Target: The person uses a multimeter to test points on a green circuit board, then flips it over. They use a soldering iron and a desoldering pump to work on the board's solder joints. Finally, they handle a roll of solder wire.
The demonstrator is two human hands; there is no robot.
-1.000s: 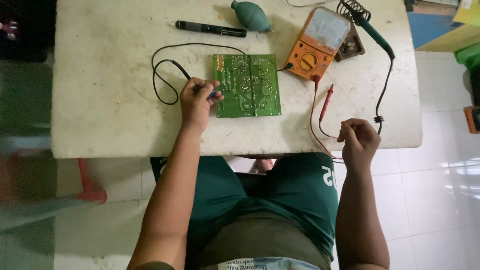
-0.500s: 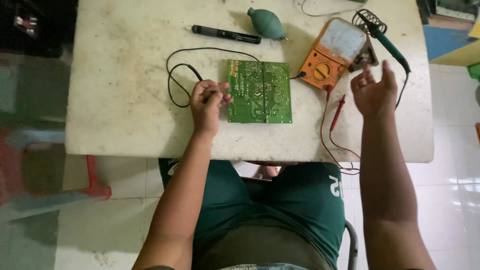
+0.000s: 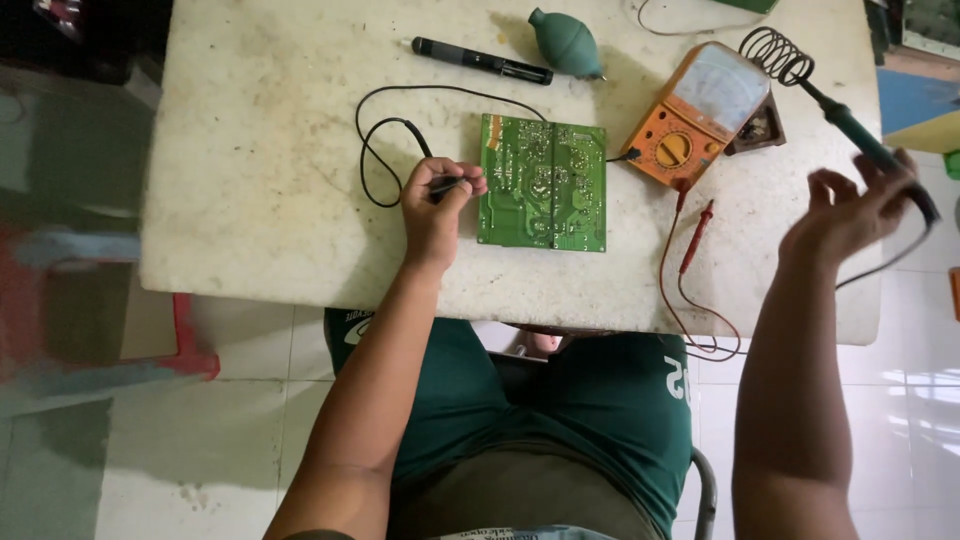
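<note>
Two hands busy on the white table (image 3: pixel 250 150): left hand (image 3: pixel 435 205) pinches a black probe (image 3: pixel 452 185) at the green circuit board (image 3: pixel 543 182), tip hidden. Right hand (image 3: pixel 850 210), far right, grips the soldering iron (image 3: pixel 865 140); its cord gets cut off. Orange multimeter (image 3: pixel 695 115) sits upper right.

green circuit board (image 3: pixel 543 182), orange multimeter (image 3: pixel 697 116), red probe (image 3: pixel 696 238), teal blower bulb (image 3: pixel 565 43)

An electronics repair corner: a worn desk (image 3: pixel 250 150) holding a circuit board (image 3: pixel 543 182), meter (image 3: pixel 697 115) (orange) and soldering iron (image 3: pixel 860 140), upper right.
</note>
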